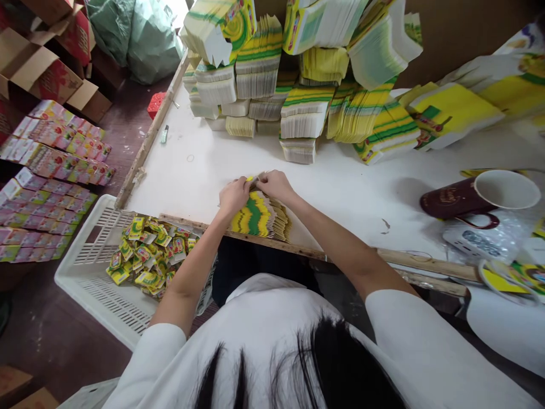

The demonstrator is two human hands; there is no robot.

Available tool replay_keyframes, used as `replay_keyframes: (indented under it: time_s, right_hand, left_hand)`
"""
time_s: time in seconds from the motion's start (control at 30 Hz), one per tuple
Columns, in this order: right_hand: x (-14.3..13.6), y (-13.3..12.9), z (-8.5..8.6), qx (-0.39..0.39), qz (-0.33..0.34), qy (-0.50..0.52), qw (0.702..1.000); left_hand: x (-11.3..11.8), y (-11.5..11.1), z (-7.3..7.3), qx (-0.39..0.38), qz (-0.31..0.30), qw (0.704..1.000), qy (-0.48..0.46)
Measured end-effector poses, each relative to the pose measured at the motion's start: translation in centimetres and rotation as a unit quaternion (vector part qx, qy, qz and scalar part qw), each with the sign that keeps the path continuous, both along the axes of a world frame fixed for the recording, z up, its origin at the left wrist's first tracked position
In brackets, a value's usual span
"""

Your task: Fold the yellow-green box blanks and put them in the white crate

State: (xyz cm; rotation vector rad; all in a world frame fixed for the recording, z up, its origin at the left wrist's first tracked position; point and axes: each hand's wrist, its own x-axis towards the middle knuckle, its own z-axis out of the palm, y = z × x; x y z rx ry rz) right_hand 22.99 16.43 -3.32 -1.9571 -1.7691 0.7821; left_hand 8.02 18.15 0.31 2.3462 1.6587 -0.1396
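Note:
A stack of flat yellow-and-green printed card boxes (255, 216) lies fanned along the table's front edge, right before me. At its far end my left hand (234, 195) is closed, thumb and fingers pinching the end of a flat card box (250, 178). My right hand (276, 185) meets it from the other side, fingers closed on the same card box. Both hands touch or nearly touch the stack. The fingers cover most of the held piece. Below my left forearm, small made-up yellow boxes (149, 250) lie heaped in a white plastic crate (91, 278).
Tall bundles of flat printed card (304, 113) stand along the back of the white table (191, 176). A dark mug (451, 197) lies on its side at right, near a clear plastic bag (489, 236). Pink cartons (51, 182) and opened cardboard boxes (38, 68) are stacked on the floor at left.

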Motion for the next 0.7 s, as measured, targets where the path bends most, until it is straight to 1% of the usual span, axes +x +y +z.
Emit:
replay_keyframes:
  time_s: [0.1,0.2,0.33,0.43,0.5,0.53,0.63,0.7]
  right_hand:
    - [-0.9,0.3,-0.4,-0.031,0.02,0.069,0.997]
    - [-1.3,0.7,-0.6,-0.048,0.02,0.099,0.994]
    - [0.0,1.0,-0.4,-0.052,-0.017,0.076,0.996]
    - [1.7,0.8,0.1,-0.019,-0.028,0.062,0.997]
    - [2.8,0.3,0.6,-0.004,-0.011,0.067,0.998]
    - [3.4,-0.1,0.8,-0.007,0.008,0.073,0.997]
    - [4.7,-1.4,1.3,-0.044,0.077,0.096,0.991]
    - [5.1,-2.2,1.5,-0.059,0.103,0.101,0.988]
  left_hand:
    - [0.0,0.2,0.0,-0.002,-0.003,1.0,-0.001]
    - [-0.1,0.3,-0.1,-0.002,0.005,1.0,-0.006]
    - [-0.1,0.2,-0.2,-0.009,0.023,0.999,-0.035]
    - [0.0,0.3,-0.2,-0.016,0.033,0.998,-0.049]
    - [0.0,0.4,-0.2,-0.019,0.037,0.998,-0.051]
    - [0.0,0.5,-0.1,-0.021,0.039,0.998,-0.053]
    - [0.1,0.5,0.0,-0.031,0.043,0.997,-0.056]
    - [0.1,0.4,0.0,-0.036,0.045,0.997,-0.057]
